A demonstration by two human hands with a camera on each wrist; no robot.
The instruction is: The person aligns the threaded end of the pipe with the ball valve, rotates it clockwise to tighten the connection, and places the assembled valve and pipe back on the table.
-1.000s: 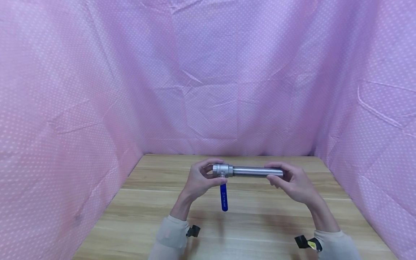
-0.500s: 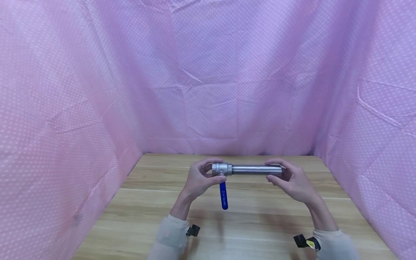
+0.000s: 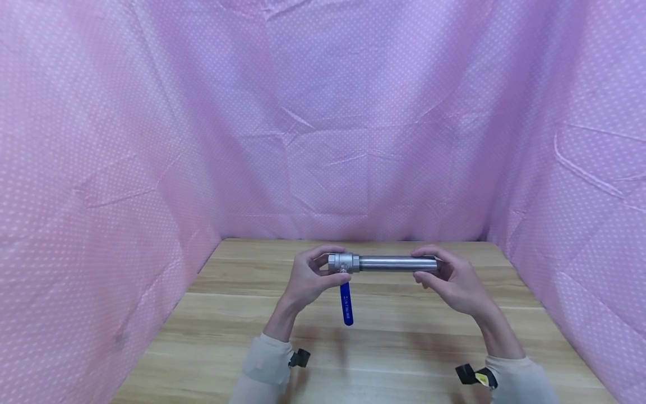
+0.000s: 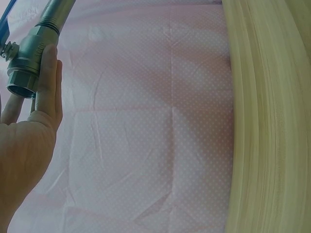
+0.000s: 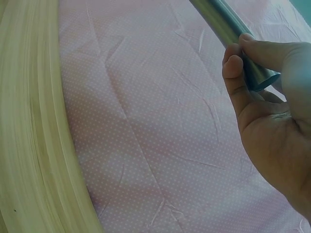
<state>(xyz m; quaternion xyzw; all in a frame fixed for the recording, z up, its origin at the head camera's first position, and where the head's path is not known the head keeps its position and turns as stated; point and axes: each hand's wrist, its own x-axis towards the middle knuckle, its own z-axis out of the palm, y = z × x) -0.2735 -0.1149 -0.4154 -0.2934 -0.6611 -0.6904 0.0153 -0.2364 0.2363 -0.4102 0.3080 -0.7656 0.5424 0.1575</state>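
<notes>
A person's two hands hold a metal ball valve (image 3: 345, 262) joined to a straight steel pipe (image 3: 393, 264), level above a wood-grain table (image 3: 393, 370); the left hand (image 3: 309, 280) grips the valve, its fingers on the far side and its thumb on the near side, beside the root of a blue lever handle (image 3: 346, 306) that points toward the wearer; the right hand (image 3: 458, 283) pinches the pipe near its hollow far-right end, between thumb and fingers; in the left wrist view, screw threads (image 4: 47, 23) show where pipe meets valve; pale sleeves cover both forearms (image 3: 264, 365); pink polka-dot fabric (image 3: 323, 112) hangs behind and on both sides.
</notes>
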